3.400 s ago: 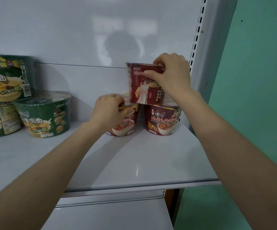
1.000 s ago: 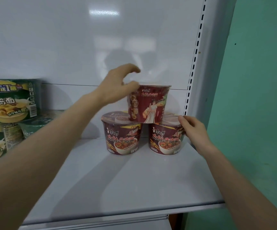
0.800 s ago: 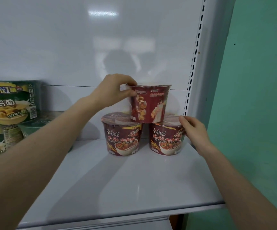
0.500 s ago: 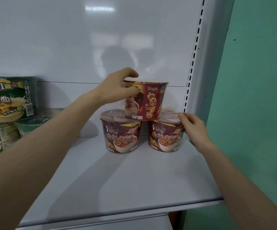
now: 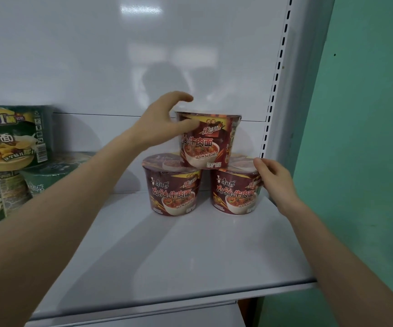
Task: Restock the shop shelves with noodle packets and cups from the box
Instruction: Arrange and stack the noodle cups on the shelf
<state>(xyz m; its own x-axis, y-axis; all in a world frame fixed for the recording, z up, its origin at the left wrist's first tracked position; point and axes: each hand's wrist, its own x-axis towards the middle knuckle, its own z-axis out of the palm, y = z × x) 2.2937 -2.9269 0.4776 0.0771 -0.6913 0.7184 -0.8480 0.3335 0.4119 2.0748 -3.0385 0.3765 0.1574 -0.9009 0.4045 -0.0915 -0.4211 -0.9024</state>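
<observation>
Three dark red noodle cups stand in a pyramid at the back right of the white shelf [image 5: 172,258]. The top cup [image 5: 208,140] rests upright on the lower left cup [image 5: 172,186] and the lower right cup [image 5: 234,188], its printed front facing me. My left hand [image 5: 162,123] is at the top cup's left side, thumb against the wall, fingers spread above the rim and off it. My right hand [image 5: 274,178] touches the right rim and side of the lower right cup with its fingertips.
Green noodle bowls [image 5: 9,138] are stacked at the shelf's left end, with a lower green cup [image 5: 49,172] beside them. A slotted upright [image 5: 274,90] and a green wall [image 5: 367,138] bound the right. A lower shelf [image 5: 143,317] shows below the front edge.
My left hand turned the top cup until its front label faces me, then opened its fingers off the rim. My right hand stayed on the lower right cup.
</observation>
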